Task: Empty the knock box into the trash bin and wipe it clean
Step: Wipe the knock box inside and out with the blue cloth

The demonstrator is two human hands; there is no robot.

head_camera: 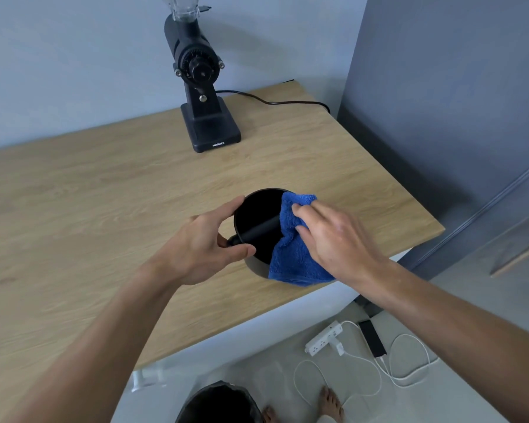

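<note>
The black round knock box [254, 215] stands on the wooden table [104, 190] near its front right edge, a black bar across its mouth. My left hand [208, 242] grips its left rim and the bar's end. My right hand [330, 236] presses a blue cloth [290, 254] over the box's right rim; part of the cloth hangs down the outside. The inside of the box looks dark, and its contents cannot be made out. A trash bin [217, 404] lined with a black bag sits on the floor below the table's front edge.
A black coffee grinder [202, 87] stands at the back of the table, its cord [275, 102] trailing right. On the floor lie a white power strip [324, 338], a phone [373, 338] and white cables. My bare feet [330, 404] are beside the bin.
</note>
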